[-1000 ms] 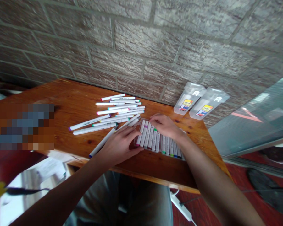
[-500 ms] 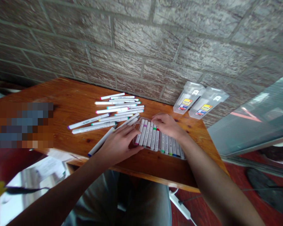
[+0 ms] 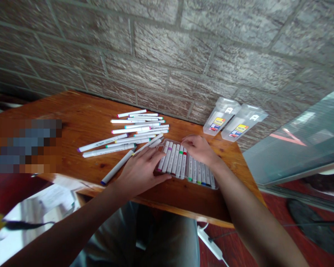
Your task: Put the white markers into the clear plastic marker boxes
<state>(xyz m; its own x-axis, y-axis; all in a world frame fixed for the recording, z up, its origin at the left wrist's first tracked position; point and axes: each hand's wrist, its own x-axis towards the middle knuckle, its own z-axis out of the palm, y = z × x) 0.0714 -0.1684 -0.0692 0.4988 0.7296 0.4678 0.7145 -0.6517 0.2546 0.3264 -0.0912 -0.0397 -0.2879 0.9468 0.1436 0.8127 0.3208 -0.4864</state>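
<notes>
A clear plastic tray (image 3: 176,140) lies on the wooden table, with several white markers (image 3: 172,159) side by side in it. At its left end is my left hand (image 3: 141,168), thumb and fingers apart around the corner, with no marker gripped. My right hand (image 3: 197,148) rests over the tray's far edge near the middle, its fingers curled down; whatever is under the fingertips is hidden. Left of the tray, loose white markers (image 3: 136,128) with coloured ends lie in a spread pile. One blue-ended marker (image 3: 117,167) lies beside my left wrist.
Two clear containers (image 3: 221,116) with yellow labels stand at the back right against the brick wall (image 3: 156,55). The table's front edge (image 3: 167,209) is close to my legs. A white power strip (image 3: 210,243) is below at the right.
The view has shifted slightly. My right hand has moved a little to the right along the tray's far edge; my left hand stays at the left end.
</notes>
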